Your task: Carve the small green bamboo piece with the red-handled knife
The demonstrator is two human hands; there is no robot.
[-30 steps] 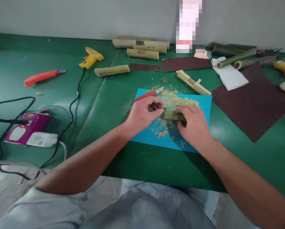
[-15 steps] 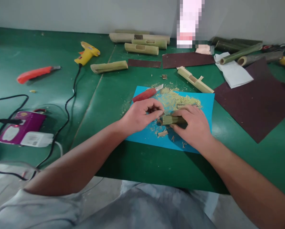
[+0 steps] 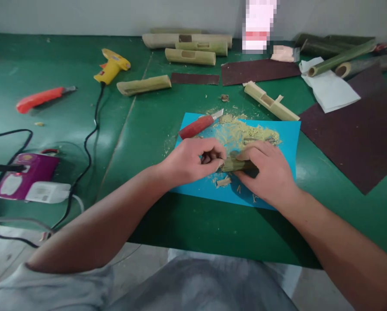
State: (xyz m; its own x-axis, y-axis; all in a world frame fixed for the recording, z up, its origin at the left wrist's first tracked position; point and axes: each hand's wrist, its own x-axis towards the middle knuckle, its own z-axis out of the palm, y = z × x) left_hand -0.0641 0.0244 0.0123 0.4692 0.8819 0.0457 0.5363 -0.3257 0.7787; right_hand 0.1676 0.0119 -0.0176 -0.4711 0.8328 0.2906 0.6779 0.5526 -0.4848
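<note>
A short piece of split bamboo [image 3: 235, 164], greenish, lies level above a blue sheet [image 3: 193, 186]. My right hand [image 3: 266, 168] is closed round its right part, thumb on the near side and fingers on the far side. At the bamboo's left end, my left hand [image 3: 198, 160] has thumb and forefinger pinched together; what is between the tips is too small to make out. Just beyond the left hand rests a red-handled knife [image 3: 198, 126], its blade towards the shavings. Pale bamboo shavings [image 3: 245, 131] cover the sheet's far part, and a small bamboo chip [image 3: 224, 182] lies nearer me.
Cut bamboo tubes [image 3: 193, 56] lie along the back, and a notched one [image 3: 271, 101] sits behind the sheet. To the left are a yellow glue gun [image 3: 112, 69], an orange utility knife [image 3: 40, 99] and a purple power strip [image 3: 24, 172] with cords. Dark brown sheets [image 3: 358, 147] lie right.
My left fingertips have come up against the bamboo's left end, where a small gap showed before. The right hand keeps its hold. The whole view has shifted slightly.
</note>
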